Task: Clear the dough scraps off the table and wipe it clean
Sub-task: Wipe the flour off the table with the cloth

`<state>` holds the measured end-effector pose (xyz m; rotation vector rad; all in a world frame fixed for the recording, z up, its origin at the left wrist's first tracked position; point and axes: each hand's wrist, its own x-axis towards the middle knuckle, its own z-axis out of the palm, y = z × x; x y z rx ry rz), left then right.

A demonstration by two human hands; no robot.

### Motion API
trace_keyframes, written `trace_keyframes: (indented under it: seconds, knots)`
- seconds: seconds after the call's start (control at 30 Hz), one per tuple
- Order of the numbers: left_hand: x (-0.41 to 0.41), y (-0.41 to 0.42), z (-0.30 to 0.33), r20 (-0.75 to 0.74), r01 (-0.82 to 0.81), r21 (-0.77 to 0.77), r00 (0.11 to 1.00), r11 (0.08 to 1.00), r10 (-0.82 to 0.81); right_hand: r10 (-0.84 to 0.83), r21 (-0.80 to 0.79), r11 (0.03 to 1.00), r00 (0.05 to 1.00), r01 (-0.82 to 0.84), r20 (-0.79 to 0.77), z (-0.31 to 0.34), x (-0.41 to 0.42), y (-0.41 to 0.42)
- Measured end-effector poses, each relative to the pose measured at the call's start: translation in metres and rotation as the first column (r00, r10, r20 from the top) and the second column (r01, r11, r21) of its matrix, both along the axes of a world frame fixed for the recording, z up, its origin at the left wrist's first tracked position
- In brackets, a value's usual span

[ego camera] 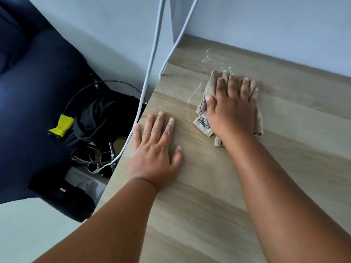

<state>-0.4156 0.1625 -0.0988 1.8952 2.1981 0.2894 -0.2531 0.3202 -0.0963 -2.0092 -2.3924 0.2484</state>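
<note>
A light wooden table [247, 177] fills the right of the view. My right hand [230, 109] presses flat on a folded beige cloth [204, 118] near the table's far left corner, fingers spread over it. Fine white flour specks and crumbs [209, 57] lie just beyond the cloth, and a thin white smear [193, 95] curves along its left side. My left hand [156, 149] rests flat on the wood near the table's left edge, fingers apart, holding nothing.
Two white cables [150, 73] hang down past the table's left edge. Below on the floor stand a round wire basket with dark clothes [102, 118], a yellow item [61, 125] and a dark blue couch [28, 92]. A grey wall [266, 25] backs the table.
</note>
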Motion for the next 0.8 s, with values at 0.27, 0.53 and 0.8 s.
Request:
trace_keyframes:
  seconds: [0.27, 0.53, 0.8]
  knots:
    - [-0.004, -0.002, -0.001, -0.017, 0.004, -0.014, 1.0, 1.0, -0.004, 0.582, -0.01, 0.813, 0.813, -0.582, 0.026, 0.003, -0.029, 0.001]
    - [-0.002, -0.001, -0.001, -0.001, -0.002, -0.002, 1.0, 1.0, 0.002, 0.431, -0.025, 0.902, 0.902, -0.43, 0.03, 0.006, 0.045, 0.033]
    - [-0.004, -0.001, -0.002, -0.027, -0.01, -0.016, 1.0, 1.0, 0.009, 0.492, -0.016, 0.871, 0.871, -0.492, -0.008, 0.008, -0.061, 0.034]
